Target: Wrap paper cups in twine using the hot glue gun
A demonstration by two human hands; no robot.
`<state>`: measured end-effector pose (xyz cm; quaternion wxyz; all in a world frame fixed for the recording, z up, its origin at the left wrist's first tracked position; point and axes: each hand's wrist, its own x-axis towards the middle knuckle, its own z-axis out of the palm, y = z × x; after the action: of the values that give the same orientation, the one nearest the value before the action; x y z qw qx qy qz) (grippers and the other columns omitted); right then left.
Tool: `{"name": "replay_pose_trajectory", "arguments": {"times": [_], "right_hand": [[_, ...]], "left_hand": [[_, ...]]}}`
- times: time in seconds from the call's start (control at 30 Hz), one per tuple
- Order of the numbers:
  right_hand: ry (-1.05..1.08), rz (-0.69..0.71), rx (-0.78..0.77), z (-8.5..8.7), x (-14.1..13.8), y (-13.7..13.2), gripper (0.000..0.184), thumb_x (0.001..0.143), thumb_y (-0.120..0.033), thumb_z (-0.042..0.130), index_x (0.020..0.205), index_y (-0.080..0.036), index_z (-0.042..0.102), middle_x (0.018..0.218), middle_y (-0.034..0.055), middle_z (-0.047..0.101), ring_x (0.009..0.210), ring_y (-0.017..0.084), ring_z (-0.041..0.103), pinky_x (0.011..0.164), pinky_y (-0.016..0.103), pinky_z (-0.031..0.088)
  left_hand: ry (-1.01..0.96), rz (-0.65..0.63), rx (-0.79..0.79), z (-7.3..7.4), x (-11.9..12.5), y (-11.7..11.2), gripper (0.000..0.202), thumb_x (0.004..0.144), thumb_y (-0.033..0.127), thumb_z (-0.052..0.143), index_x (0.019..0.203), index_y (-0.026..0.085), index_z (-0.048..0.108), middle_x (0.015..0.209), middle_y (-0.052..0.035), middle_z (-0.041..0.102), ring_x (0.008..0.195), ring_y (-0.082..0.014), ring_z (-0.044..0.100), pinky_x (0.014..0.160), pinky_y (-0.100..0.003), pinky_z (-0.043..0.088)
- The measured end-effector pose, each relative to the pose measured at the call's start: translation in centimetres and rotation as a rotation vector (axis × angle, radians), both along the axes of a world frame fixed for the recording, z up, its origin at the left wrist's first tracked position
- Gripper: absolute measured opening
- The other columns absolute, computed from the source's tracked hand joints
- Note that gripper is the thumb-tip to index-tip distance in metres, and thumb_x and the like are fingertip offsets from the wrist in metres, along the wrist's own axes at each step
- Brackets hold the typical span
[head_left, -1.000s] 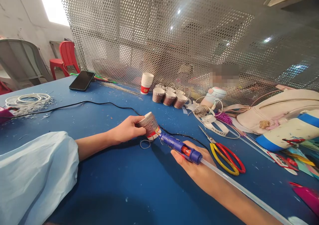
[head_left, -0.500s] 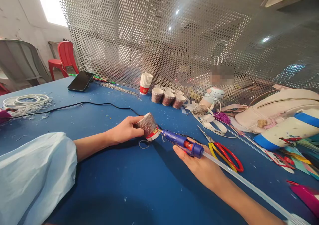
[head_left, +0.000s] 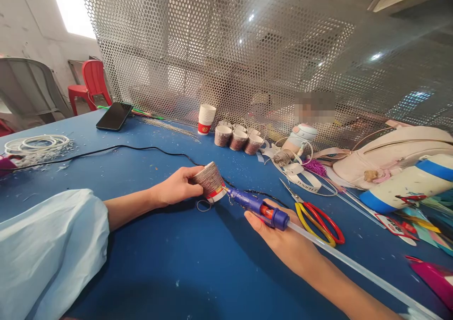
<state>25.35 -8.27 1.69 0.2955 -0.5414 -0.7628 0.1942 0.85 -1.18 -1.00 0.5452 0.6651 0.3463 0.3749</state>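
A wrapped cup (head_left: pixel 209 178), nested cups (head_left: pixel 206 119) at its twelve o'clock; left fingers (head_left: pixel 192 172) pinch it, right fingers (head_left: pixel 256 222) grip a glue gun (head_left: pixel 247 200).

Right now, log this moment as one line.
left hand: holds cord-wrapped cup, tilted | right hand: holds glue gun, nozzle at cup's red part | scissors: on blue table

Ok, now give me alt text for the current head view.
A person's left hand holds a tilted, cord-wrapped paper cup while the right hand points a blue glue gun at its red lower end. Scissors and more wrapped cups sit on the blue table.
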Motion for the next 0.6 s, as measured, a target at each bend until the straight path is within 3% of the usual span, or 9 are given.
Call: {"name": "replay_pose_trajectory", "arguments": {"times": [0.17, 0.3, 0.5, 0.6], "right_hand": [[-0.083, 0.134, 0.132, -0.8, -0.3, -0.6, 0.023, 0.089, -0.038, 0.053, 0.071, -0.023, 0.048, 0.055, -0.0059, 0.050, 0.047, 0.010, 0.044, 0.050, 0.022, 0.040], [-0.078, 0.120, 0.156, -0.9, -0.3, -0.6, 0.021, 0.088, -0.037, 0.054, 0.073, -0.024, 0.050, 0.055, -0.0054, 0.051, 0.048, 0.011, 0.045, 0.051, 0.023, 0.040], [0.075, -0.006, -0.030, -0.3, 0.4, 0.4, 0.027, 0.084, -0.045, 0.056, 0.069, -0.023, 0.053, 0.059, -0.0018, 0.055, 0.053, 0.013, 0.051, 0.051, 0.024, 0.045], [0.133, -0.011, -0.121, -0.2, 0.6, 0.7, 0.031, 0.083, -0.047, 0.056, 0.065, -0.022, 0.052, 0.056, -0.0026, 0.050, 0.049, 0.012, 0.045, 0.049, 0.025, 0.043]], "left_hand": [[-0.014, -0.023, 0.017, 0.0, 0.1, 0.1, 0.037, 0.066, 0.014, 0.052, 0.101, 0.013, 0.065, 0.093, -0.0016, 0.069, 0.089, -0.0194, 0.063, 0.085, -0.031, 0.048], [-0.009, -0.021, 0.024, -0.1, 0.1, 0.0, 0.040, 0.066, 0.013, 0.052, 0.104, 0.013, 0.065, 0.096, -0.0025, 0.070, 0.092, -0.0204, 0.063, 0.087, -0.032, 0.047], [-0.034, -0.035, 0.007, -0.3, 0.0, 0.0, 0.040, 0.066, 0.012, 0.053, 0.104, 0.016, 0.066, 0.094, 0.0004, 0.070, 0.091, -0.0192, 0.063, 0.088, -0.031, 0.047], [-0.036, -0.037, 0.001, -0.3, -0.1, 0.0, 0.038, 0.065, 0.012, 0.054, 0.101, 0.016, 0.067, 0.092, 0.0007, 0.070, 0.090, -0.0191, 0.063, 0.087, -0.031, 0.047]]}}
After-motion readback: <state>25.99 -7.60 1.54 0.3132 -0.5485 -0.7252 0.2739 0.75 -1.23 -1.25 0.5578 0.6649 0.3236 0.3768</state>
